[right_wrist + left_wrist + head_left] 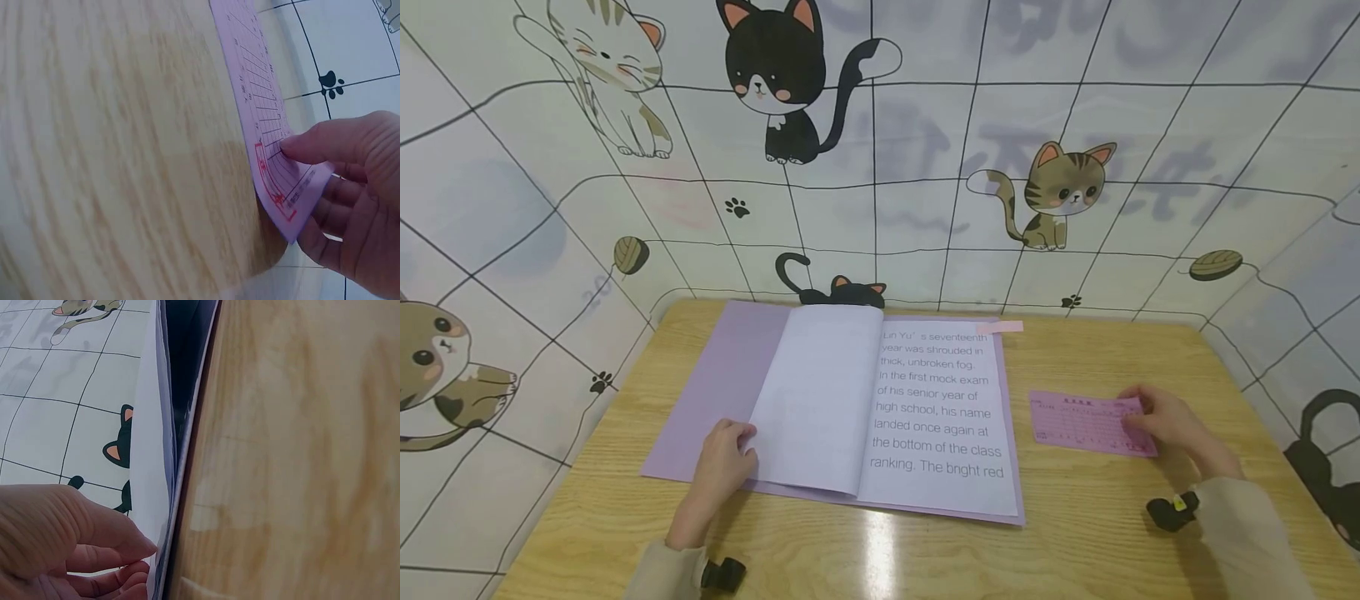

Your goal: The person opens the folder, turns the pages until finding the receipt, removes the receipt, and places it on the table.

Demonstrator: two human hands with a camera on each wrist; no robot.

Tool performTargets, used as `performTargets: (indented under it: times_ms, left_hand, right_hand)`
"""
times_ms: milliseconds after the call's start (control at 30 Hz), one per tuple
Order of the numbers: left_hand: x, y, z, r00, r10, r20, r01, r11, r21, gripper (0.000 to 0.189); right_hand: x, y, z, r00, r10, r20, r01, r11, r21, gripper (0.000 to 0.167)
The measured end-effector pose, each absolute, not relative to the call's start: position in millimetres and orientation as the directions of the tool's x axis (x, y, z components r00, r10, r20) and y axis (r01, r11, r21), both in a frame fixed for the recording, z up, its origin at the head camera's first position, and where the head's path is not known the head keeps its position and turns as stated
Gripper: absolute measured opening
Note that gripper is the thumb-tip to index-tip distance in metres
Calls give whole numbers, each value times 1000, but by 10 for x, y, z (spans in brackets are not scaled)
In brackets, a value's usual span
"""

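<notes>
A booklet (943, 492) with a purple cover (718, 400) lies open on the wooden table, large printed text on its right page. My left hand (722, 454) is at the lower left edge of the blank white left page (820, 392). Its curled fingers and thumb hold that edge, as the left wrist view shows with the page (149, 456) arching up. Right of the booklet, my right hand (1168, 421) pinches the right end of a pink printed slip (1082, 423). In the right wrist view the thumb lies on the slip (256, 94), with fingers behind it.
A pale pink tab (1011, 327) sticks out at the booklet's upper right. The table (947, 567) meets a cat-patterned wall (925, 208) behind and at both sides. Small black devices (724, 575) sit on both wrists.
</notes>
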State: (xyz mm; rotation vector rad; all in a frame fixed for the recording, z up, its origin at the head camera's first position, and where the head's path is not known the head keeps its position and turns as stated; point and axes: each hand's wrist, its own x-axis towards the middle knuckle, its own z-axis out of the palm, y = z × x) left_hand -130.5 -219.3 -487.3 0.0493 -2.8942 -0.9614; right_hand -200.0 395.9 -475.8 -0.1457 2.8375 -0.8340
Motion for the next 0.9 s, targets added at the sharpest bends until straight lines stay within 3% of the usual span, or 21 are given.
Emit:
performTargets:
  times_ms: [467,600,900]
  left_hand:
    - [-1323,-2182,-4798,-996,-39,79,16,800,600,24]
    - [-1376,-2139,-4798,-983,-42,176,71,806,588,23]
    - [-1631,-1879,-4669,-928,5,371,234,786,573,27]
  right_hand:
    - [-1943,3880,-4771,-998,-37,-51,-1,811,-584,49]
    - [-1932,3744,-4722,-999,-34,26,-43,778,-626,47]
    - [-2085,3142,-4504,-976,-187,115,-218,753,-620,42]
